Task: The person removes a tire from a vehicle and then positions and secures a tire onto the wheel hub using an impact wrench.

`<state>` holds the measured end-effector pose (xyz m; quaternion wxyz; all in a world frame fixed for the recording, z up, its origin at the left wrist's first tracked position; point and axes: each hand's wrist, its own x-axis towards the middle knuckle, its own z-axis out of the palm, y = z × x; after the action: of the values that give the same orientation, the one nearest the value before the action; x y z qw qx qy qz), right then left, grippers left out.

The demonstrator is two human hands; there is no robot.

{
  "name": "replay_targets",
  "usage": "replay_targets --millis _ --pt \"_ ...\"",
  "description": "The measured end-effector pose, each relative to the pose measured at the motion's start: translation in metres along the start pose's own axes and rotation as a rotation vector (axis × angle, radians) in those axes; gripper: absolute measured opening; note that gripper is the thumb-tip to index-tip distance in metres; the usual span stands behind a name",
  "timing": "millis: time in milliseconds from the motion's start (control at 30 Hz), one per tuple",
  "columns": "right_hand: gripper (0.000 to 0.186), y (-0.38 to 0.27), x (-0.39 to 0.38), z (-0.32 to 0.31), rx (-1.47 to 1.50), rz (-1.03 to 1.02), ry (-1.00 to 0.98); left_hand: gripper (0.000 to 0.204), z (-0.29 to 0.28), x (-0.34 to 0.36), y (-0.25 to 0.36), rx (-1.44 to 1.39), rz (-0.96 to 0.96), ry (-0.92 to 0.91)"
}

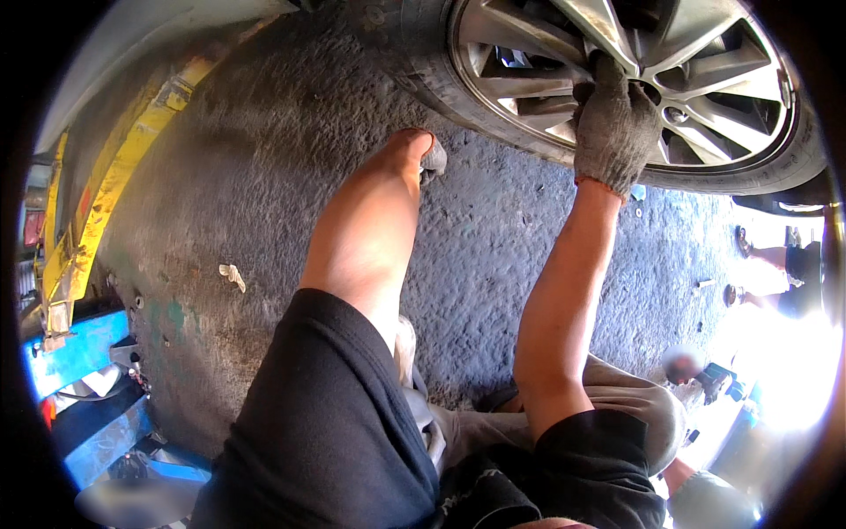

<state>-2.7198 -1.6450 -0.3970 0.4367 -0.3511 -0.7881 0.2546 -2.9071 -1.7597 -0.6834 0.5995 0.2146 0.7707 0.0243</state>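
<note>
My right hand (pixel 614 132), in a grey knit glove, reaches up to a silver alloy wheel (pixel 520 88) with a black tire (pixel 414 62). Its fingers bend in at the wheel's centre, by the lug holes; whatever they pinch there is too hidden to name. A lug nut seat (pixel 676 115) shows just right of the glove. Lower and to the left, my left hand (pixel 433 160) hangs above the dark floor. Only a bit of its grey glove shows past the wrist, so its fingers are mostly hidden.
The floor (pixel 493 256) is rough and dark. A yellow lift arm (pixel 123 167) slants down at left to blue metal equipment (pixel 84 353). A pale scrap (pixel 232 277) lies on the floor. At right, other people's legs (pixel 767 257) stand near bright daylight.
</note>
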Motion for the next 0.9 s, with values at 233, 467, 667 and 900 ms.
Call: replay_targets --millis 233,467,667,900 --pt "0.048 -0.024 -0.008 -0.017 -0.145 -0.018 0.061 0.022 0.005 -0.018 0.010 -0.172 -0.005 -0.097" --pt "0.047 0.001 -0.006 0.006 -0.133 -0.168 0.235 0.014 0.007 -0.063 0.035 -0.310 0.098 -0.228" --pt "0.057 -0.005 -0.005 -0.003 -0.181 -0.040 0.116 0.023 -0.002 -0.093 0.045 -0.483 0.217 -0.080" --pt "0.051 0.002 -0.011 0.003 -0.141 -0.150 0.164 0.022 0.002 -0.115 0.050 -0.425 0.216 -0.083"
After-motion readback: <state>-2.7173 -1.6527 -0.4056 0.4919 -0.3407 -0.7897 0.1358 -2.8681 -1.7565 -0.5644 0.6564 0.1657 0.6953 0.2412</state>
